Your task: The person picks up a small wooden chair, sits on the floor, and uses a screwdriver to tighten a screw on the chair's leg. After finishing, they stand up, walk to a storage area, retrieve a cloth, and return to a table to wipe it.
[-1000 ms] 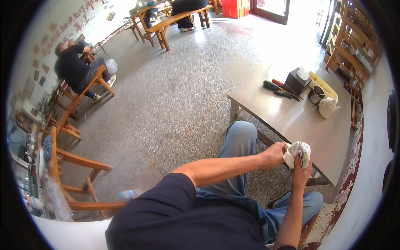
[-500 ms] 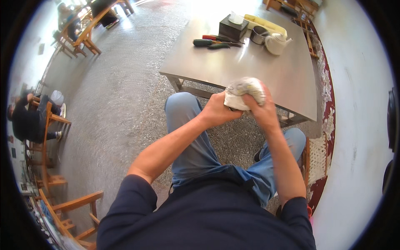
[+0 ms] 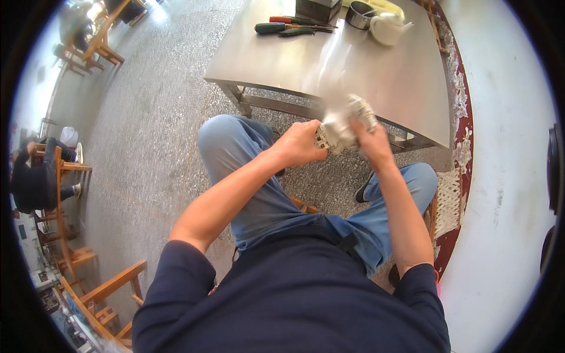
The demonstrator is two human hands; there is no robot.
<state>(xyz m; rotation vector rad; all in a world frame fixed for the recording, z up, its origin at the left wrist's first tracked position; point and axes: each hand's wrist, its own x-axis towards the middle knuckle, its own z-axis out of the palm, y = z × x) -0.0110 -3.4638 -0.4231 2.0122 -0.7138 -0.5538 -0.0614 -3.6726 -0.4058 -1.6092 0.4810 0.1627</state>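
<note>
Between my hands, over the near edge of the metal table [image 3: 282, 69], is a white bundle [image 3: 338, 132] with dark markings. Motion smears its middle, so I cannot tell whether it is cloth or cord. My left hand [image 3: 299, 143] is closed round its left end, where small dark squares show beside the fingers. The upper right part, bent and dark-lined, is gripped by my right hand [image 3: 372, 141], thumb turned toward the bundle. A pale blur rises from the middle toward the tabletop.
On the table's far side lie a red-handled screwdriver [image 3: 283, 20], a green-handled screwdriver [image 3: 271, 27] and green-handled pliers [image 3: 297, 32]. Behind are a dark box [image 3: 318, 9], metal cup [image 3: 360, 15] and white teapot [image 3: 388, 28]. A person [image 3: 35, 182] sits at left near wooden chairs.
The bundle was compact, with both hands wrapped round it; now it looks looser and more drawn out. My left hand has shifted slightly left. The view has tilted, moving the table up and left.
</note>
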